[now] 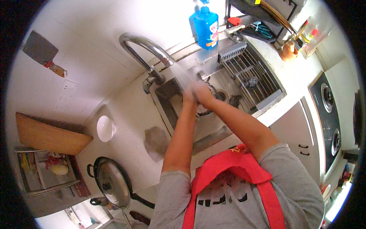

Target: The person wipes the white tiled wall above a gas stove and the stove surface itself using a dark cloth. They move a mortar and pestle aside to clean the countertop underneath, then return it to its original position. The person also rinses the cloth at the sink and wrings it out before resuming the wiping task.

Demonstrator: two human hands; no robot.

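My left hand (189,93) and my right hand (203,91) are pressed together under the stream of water (181,75) from a curved chrome faucet (145,44). Both are blurred, and whether anything lies between them cannot be made out. Below them is a stainless steel sink (186,137), whose near wall is in plain view. Dark, spiky-edged objects (210,86) lie in the basin just beneath my hands, partly covered by them. A black clump (235,100) sits near the drain.
A metal drying rack (258,83) spans the sink's right side, with a steel wool scrubber (251,82) on it. Behind stands a blue pump bottle (206,28). To the left are a white bowl (105,128) and a lidded wok (113,183); a gas stove (327,117) is far right.
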